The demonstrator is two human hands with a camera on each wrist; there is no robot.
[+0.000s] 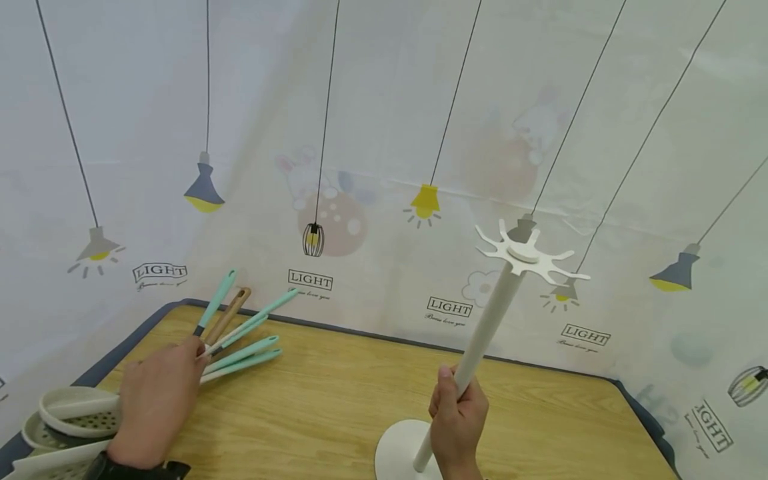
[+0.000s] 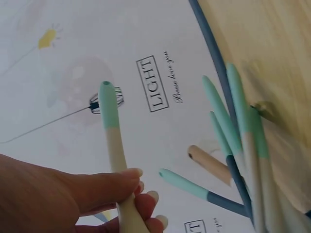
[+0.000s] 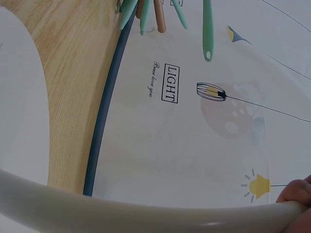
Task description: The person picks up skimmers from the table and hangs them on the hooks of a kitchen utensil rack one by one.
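On the left of the head view, my left hand (image 1: 159,393) is over a bundle of kitchen utensils. In the left wrist view its thumb and fingers pinch the white handle (image 2: 114,145) of a utensil with a mint-green end; this utensil's head is hidden. Several more handles (image 2: 248,155), mint-tipped or brown, fan out beside it. Perforated strainer heads (image 1: 54,437) lie at the lower left. My right hand (image 1: 459,417) grips the pole (image 1: 492,320) of a white utensil stand, which leans to the right. A ring of hooks (image 1: 522,257) tops the stand.
The stand's round base (image 1: 393,450) is at the front of the wood-look tabletop (image 1: 318,387). A dark blue edge (image 1: 384,337) borders the table at the back. Behind it hangs a pale sheet (image 1: 384,100) printed with lamps.
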